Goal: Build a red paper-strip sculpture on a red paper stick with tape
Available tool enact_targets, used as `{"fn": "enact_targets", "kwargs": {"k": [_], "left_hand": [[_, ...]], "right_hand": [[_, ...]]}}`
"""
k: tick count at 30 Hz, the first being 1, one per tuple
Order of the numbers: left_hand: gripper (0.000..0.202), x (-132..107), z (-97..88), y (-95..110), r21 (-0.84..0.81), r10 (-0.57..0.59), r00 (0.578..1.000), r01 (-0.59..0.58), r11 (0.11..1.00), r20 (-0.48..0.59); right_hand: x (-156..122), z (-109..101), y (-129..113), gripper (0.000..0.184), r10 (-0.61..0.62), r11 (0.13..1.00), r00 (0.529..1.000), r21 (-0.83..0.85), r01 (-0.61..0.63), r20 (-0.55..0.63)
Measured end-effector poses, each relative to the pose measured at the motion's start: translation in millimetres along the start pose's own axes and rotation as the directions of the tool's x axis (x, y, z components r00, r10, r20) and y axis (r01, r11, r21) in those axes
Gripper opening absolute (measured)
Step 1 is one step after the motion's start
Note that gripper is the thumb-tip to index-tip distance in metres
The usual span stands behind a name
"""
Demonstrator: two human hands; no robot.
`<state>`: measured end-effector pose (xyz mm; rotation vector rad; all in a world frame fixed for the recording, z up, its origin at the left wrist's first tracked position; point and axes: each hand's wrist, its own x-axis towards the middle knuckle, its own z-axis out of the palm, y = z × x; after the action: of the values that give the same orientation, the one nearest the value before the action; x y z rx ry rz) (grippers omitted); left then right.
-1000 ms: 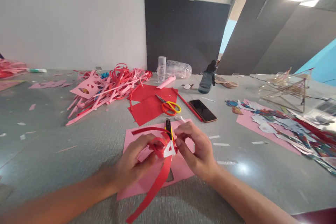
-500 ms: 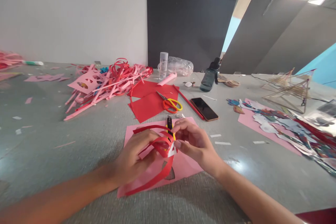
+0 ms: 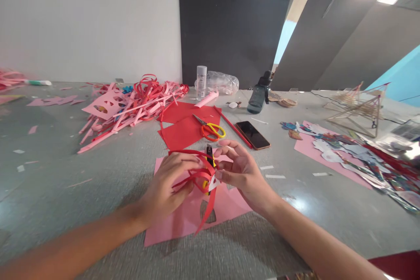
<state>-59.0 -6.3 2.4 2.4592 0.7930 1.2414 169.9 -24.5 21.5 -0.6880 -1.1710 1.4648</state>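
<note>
Looped red paper strips (image 3: 206, 216) are gathered between my two hands, above a pink paper sheet (image 3: 164, 227) with a cut-out hole. My left hand (image 3: 170, 179) closes its fingers on the loops from the left. From the right, my right hand (image 3: 241, 173) pinches the end of the strips between thumb and fingers, beside a small white piece (image 3: 214, 182). Behind the strips a yellow and black utility knife (image 3: 209, 152) lies on the pink sheet, partly hidden by them. One strip end hangs down toward me.
Beyond the sheet lie scissors (image 3: 213, 131) on red paper (image 3: 183, 134), a red paper roll (image 3: 232, 126) and a phone (image 3: 253, 134). A pile of pink and red strips (image 3: 138, 100) is at the left. A dark bottle (image 3: 257, 96) stands behind; paper cut-outs (image 3: 344, 148) lie right.
The strips have shifted between my hands; the lower strip's end has swung right and now hangs steeper. The fingers of my left hand have moved up slightly on the loops.
</note>
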Motion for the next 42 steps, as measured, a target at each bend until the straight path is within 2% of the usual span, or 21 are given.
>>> {"fn": "enact_targets", "kwargs": {"k": [3, 6, 9, 11, 12, 14, 16, 21, 23, 27, 30, 35, 39, 42], "left_hand": [[0.04, -3, -0.4, 1, 0.024, -0.059, 0.994, 0.061, 0.998, -0.091], [0.045, -8, -2.9, 0, -0.036, -0.071, 0.986, 0.067, 0.997, -0.151], [0.04, -13, -7.4, 2, -0.018, 0.02, 0.974, -0.024, 1.0, -0.227], [0.036, -11, -9.7, 6, 0.034, 0.097, 0.977, -0.092, 0.995, -0.19], [0.035, -9, -10.2, 9, 0.037, 0.113, 0.985, -0.109, 0.993, -0.127], [0.033, -3, -10.0, 15, 0.006, 0.053, 0.998, -0.053, 0.999, -0.016], [0.027, 4, -8.8, 20, -0.046, -0.028, 0.999, 0.029, 0.999, 0.017], [0.008, 18, -5.5, 31, -0.204, -0.242, 0.968, 0.224, 0.953, -0.069], [0.009, 20, -3.4, 33, -0.25, -0.291, 0.951, 0.257, 0.934, -0.108], [0.012, 19, -0.2, 35, -0.341, -0.402, 0.891, 0.318, 0.885, -0.211], [0.01, 18, -0.9, 39, -0.378, -0.421, 0.885, 0.328, 0.866, -0.196], [0.01, 13, -0.4, 47, -0.392, -0.385, 0.913, 0.307, 0.867, -0.136], [0.016, 7, 5.9, 46, -0.374, -0.397, 0.908, 0.324, 0.869, -0.136], [0.012, 4, 10.0, 45, -0.396, -0.426, 0.897, 0.351, 0.849, -0.118]], "right_hand": [[1, 1, 0, 0.062, -0.054, 0.998, 0.998, -0.021, 0.053, -0.042], [2, 2, -1, 0.062, -0.135, 0.99, 0.986, -0.057, 0.13, -0.101], [1, 3, -2, 0.06, -0.221, 0.975, 0.962, -0.068, 0.213, -0.161], [0, 5, -3, 0.058, -0.27, 0.962, 0.944, -0.079, 0.26, -0.189], [0, 7, -3, 0.057, -0.289, 0.957, 0.936, -0.09, 0.277, -0.199], [0, 12, -4, 0.055, -0.32, 0.946, 0.924, -0.117, 0.301, -0.208], [1, 18, -6, 0.052, -0.344, 0.937, 0.919, -0.139, 0.321, -0.195], [10, 36, -10, 0.044, -0.373, 0.92, 0.92, -0.18, 0.349, -0.124], [12, 41, -9, 0.042, -0.383, 0.914, 0.919, -0.18, 0.363, -0.09], [10, 46, -3, 0.035, -0.381, 0.914, 0.923, -0.17, 0.367, -0.058], [3, 48, 1, 0.034, -0.36, 0.924, 0.93, -0.161, 0.345, -0.071], [-7, 52, 2, 0.033, -0.351, 0.927, 0.931, -0.179, 0.33, -0.098], [-11, 54, 5, 0.029, -0.307, 0.938, 0.945, -0.201, 0.281, -0.112], [-10, 53, 7, 0.031, -0.285, 0.944, 0.947, -0.218, 0.249, -0.149]]}}
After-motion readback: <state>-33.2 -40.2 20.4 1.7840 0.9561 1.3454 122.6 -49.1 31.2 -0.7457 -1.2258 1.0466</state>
